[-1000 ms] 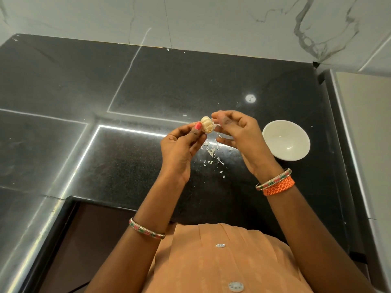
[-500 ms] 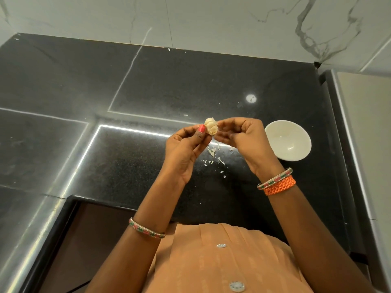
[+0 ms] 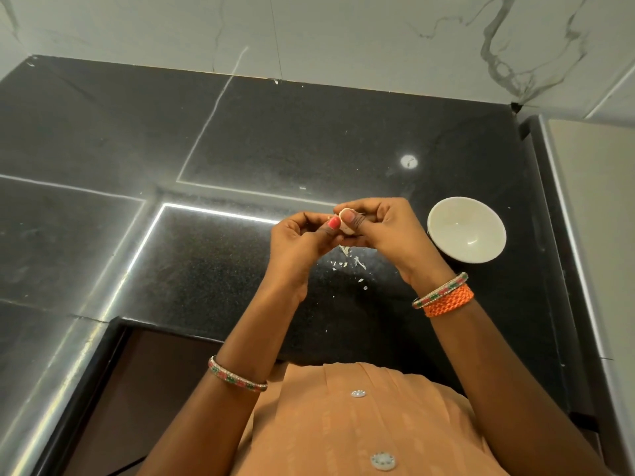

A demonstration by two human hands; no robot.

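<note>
A small pale garlic bulb (image 3: 344,214) is held above the black counter, mostly hidden by fingers. My left hand (image 3: 302,247) grips it from the left, its red-nailed thumb pressed against the bulb. My right hand (image 3: 385,231) closes round it from the right, its thumb on the bulb's top. Both thumbs meet over the bulb. White skin flakes (image 3: 347,262) lie scattered on the counter just below the hands.
A white bowl (image 3: 446,211) stands on the black granite counter (image 3: 240,139) to the right of my hands, nothing visible inside. A marble wall rises behind. A raised pale ledge (image 3: 594,207) borders the counter's right side. The counter's front edge runs below my forearms.
Both hands have closed in together round the garlic bulb, so less of it shows. The right thumb now lies over the bulb. Bowl and flakes have not moved.
</note>
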